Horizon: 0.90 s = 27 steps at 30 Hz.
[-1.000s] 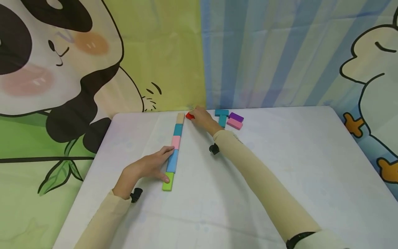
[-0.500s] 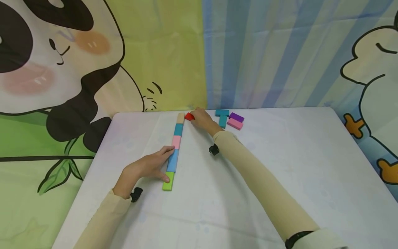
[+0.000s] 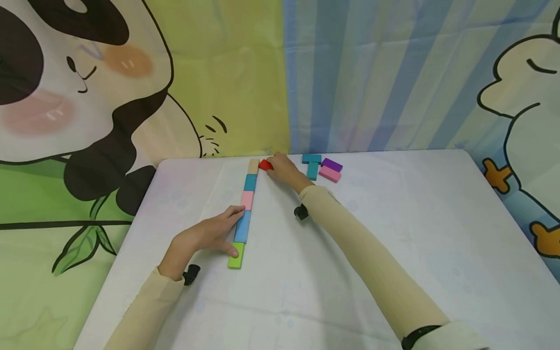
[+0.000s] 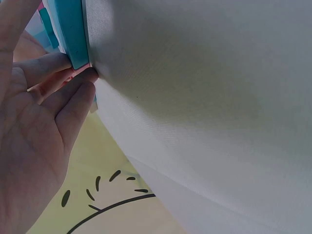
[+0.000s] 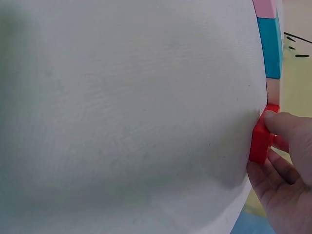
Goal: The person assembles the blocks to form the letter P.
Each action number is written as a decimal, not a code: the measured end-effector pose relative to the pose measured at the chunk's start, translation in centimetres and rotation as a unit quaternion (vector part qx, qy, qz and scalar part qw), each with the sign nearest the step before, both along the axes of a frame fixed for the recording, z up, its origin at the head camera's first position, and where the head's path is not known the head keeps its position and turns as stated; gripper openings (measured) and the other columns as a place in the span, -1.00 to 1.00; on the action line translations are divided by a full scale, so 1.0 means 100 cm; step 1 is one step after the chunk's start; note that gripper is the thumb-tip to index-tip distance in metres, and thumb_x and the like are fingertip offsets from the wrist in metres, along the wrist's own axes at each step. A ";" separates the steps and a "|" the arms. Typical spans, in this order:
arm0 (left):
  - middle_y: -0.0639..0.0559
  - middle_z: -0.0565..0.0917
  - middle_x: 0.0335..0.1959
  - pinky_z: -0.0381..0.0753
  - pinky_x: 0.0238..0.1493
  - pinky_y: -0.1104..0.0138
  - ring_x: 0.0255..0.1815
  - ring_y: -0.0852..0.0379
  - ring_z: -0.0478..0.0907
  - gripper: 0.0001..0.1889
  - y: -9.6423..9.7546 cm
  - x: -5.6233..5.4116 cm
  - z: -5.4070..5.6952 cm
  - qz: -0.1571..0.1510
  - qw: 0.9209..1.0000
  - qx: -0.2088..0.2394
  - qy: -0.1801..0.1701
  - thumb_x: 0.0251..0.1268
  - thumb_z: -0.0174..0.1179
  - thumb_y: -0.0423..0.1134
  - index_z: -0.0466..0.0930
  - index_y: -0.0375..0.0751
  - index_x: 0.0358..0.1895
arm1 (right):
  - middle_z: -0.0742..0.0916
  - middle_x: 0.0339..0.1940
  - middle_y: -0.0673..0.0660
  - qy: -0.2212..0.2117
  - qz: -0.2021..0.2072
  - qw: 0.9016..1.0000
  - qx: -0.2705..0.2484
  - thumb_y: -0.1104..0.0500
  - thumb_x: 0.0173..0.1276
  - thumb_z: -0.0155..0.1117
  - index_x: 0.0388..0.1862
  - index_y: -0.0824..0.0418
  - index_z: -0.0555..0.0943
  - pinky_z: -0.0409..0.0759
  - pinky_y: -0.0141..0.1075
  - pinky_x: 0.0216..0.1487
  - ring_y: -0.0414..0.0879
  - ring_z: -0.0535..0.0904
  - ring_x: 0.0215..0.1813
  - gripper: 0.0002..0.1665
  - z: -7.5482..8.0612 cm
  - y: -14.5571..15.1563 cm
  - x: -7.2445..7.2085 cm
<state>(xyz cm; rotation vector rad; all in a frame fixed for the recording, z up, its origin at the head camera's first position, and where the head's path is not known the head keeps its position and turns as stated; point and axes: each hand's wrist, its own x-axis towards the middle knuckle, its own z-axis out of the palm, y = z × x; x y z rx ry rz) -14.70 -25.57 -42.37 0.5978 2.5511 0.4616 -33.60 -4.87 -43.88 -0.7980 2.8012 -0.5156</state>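
Note:
A straight row of flat blocks runs up the table: a tan block [image 3: 253,166] at the far end, then a teal block [image 3: 250,183], a pink block [image 3: 247,200], a blue block [image 3: 242,226] and a lime-green block [image 3: 236,256] nearest. My left hand [image 3: 207,234] rests along the row's left side, fingertips where pink meets blue and thumb on the lime-green block. Its fingers look fairly straight in the left wrist view. With thumb and fingers, my right hand [image 3: 285,169] pinches a red block [image 5: 262,134] beside the tan one; it lies at an angle to the row.
Behind my right hand, two more teal blocks [image 3: 312,171], a purple block [image 3: 332,165] and another pink block [image 3: 330,174] lie near the back edge. The white tabletop [image 3: 393,218] ends at a printed curtain [image 3: 350,73] with cartoon animals.
My right hand has slid the red block slightly left and nearer, closer to the tan block. The left hand and the row stay in place.

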 end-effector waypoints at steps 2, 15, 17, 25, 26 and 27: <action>-0.06 0.00 0.54 0.31 0.43 0.02 0.53 -0.09 0.13 0.26 0.000 0.000 0.000 0.003 1.000 0.002 -0.002 -0.16 0.46 0.19 -0.13 -0.24 0.56 | 0.60 -0.02 0.23 0.001 0.003 1.000 -0.001 0.14 0.45 0.17 0.23 0.28 0.53 0.39 -0.27 -0.09 0.02 0.41 -0.03 -0.57 -0.001 0.000 0.000; -0.08 0.00 0.53 0.31 0.43 0.02 0.52 -0.10 0.14 0.26 -0.001 0.000 0.002 0.000 1.000 0.001 0.000 -0.15 0.47 0.17 -0.13 -0.27 0.55 | 0.61 0.06 0.22 0.006 0.016 1.000 -0.008 0.11 0.45 0.17 0.27 0.28 0.51 0.49 -0.21 0.07 0.02 0.45 0.02 -0.52 -0.005 0.001 -0.002; -0.07 0.00 0.53 0.32 0.43 0.03 0.52 -0.09 0.14 0.26 -0.001 0.000 0.001 -0.001 1.000 0.000 0.001 -0.15 0.46 0.18 -0.13 -0.26 0.56 | 0.61 0.06 0.22 0.007 0.019 1.000 -0.009 0.11 0.45 0.16 0.28 0.28 0.51 0.48 -0.21 0.06 0.02 0.46 0.00 -0.52 -0.005 0.001 -0.002; -0.09 -0.01 0.54 0.31 0.44 0.03 0.52 -0.08 0.13 0.27 0.001 -0.001 0.000 0.002 1.000 -0.002 -0.006 -0.16 0.46 0.18 -0.14 -0.26 0.56 | 0.62 0.04 0.20 0.007 0.019 1.000 -0.002 0.04 0.44 0.17 0.27 0.25 0.51 0.51 -0.22 0.02 0.01 0.46 -0.02 -0.50 -0.005 0.002 -0.002; -0.09 -0.01 0.54 0.31 0.44 0.03 0.52 -0.08 0.13 0.27 0.001 0.000 0.000 0.001 1.000 -0.002 -0.005 -0.15 0.46 0.18 -0.14 -0.26 0.56 | 0.60 0.08 0.20 0.007 0.014 1.000 -0.002 0.02 0.45 0.15 0.28 0.24 0.50 0.52 -0.21 0.05 0.01 0.46 0.02 -0.49 -0.004 0.002 -0.002; -0.09 -0.01 0.54 0.31 0.44 0.03 0.52 -0.08 0.13 0.27 0.001 0.000 0.000 0.000 1.000 -0.002 -0.005 -0.15 0.46 0.17 -0.14 -0.26 0.56 | 0.59 0.11 0.20 0.007 0.009 1.000 -0.003 0.01 0.45 0.14 0.30 0.23 0.48 0.54 -0.20 0.10 0.02 0.47 0.05 -0.47 -0.003 0.002 -0.002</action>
